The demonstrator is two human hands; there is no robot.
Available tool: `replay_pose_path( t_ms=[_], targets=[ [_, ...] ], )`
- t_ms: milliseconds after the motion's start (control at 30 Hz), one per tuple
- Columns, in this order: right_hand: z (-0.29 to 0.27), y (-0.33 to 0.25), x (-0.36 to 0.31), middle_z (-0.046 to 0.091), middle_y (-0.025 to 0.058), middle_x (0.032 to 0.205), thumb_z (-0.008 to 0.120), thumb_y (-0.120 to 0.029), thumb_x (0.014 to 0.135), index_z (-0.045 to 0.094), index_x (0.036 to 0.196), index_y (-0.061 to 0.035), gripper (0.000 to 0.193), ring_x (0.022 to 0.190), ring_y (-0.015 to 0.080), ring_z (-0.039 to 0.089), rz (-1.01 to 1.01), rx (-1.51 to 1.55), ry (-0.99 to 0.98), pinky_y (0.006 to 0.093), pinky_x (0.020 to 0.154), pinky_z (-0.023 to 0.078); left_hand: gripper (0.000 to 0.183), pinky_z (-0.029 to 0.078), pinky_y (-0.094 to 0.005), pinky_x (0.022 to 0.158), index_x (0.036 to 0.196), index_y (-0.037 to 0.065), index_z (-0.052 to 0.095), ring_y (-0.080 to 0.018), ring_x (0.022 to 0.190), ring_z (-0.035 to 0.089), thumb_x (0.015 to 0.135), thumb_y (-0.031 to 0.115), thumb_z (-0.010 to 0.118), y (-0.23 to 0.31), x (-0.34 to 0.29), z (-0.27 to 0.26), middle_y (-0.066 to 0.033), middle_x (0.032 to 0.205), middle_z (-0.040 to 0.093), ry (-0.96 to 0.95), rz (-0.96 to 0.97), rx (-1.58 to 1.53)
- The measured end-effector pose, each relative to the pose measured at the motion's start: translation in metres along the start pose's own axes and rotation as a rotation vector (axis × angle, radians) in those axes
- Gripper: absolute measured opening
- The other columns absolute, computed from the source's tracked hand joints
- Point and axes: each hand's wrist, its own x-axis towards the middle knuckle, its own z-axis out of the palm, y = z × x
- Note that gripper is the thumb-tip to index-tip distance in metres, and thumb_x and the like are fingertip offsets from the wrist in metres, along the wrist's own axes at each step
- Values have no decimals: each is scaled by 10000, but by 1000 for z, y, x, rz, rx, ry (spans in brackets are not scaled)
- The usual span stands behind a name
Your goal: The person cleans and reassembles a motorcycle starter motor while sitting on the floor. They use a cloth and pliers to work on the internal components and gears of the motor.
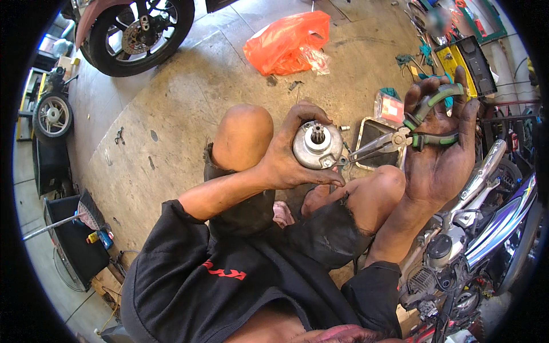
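My left hand point(281, 150) is wrapped round a small starter motor point(306, 153), silver and round, held above my knees. Its toothed shaft points up toward me, with a pale ring about it. In my right hand point(439, 157), palm up, lies a pair of long-nose pliers point(398, 137) with green and black handles. The handles are spread apart, one hooked by my fingers and the other across the palm. The slim jaws are parted and reach left to the motor's edge, by a small lug point(343, 162); whether they touch it I cannot tell.
A metal tray point(361, 136) sits on the floor beyond my right knee, near a red-and-white packet point(389, 107). An orange plastic bag point(289, 43) lies ahead. A motorcycle wheel point(136, 35) stands far left, a yellow toolbox point(457, 67) far right. Motorcycle parts point(452, 246) crowd my right side.
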Motion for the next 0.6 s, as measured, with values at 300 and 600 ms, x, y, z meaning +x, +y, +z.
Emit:
replay_pose_path(
  t_ms=[300,600],
  targets=[
    [3,15,6,606,148,1241,427,-304,1077,450,1443,-38,453,1204,297,563,86,-6,81,550,1093,421,750,459,-360,833,1174,67,527,-256,960,555,594,241,969,15,16,4,-102,1062,548,34,224,299],
    [5,23,14,574,162,1248,410,-324,1081,431,1447,-7,485,1195,292,549,163,-11,35,506,1073,441,665,480,-370,796,1134,53,557,-269,929,588,620,224,941,35,25,-4,-111,1032,591,-37,271,361]
  ],
)
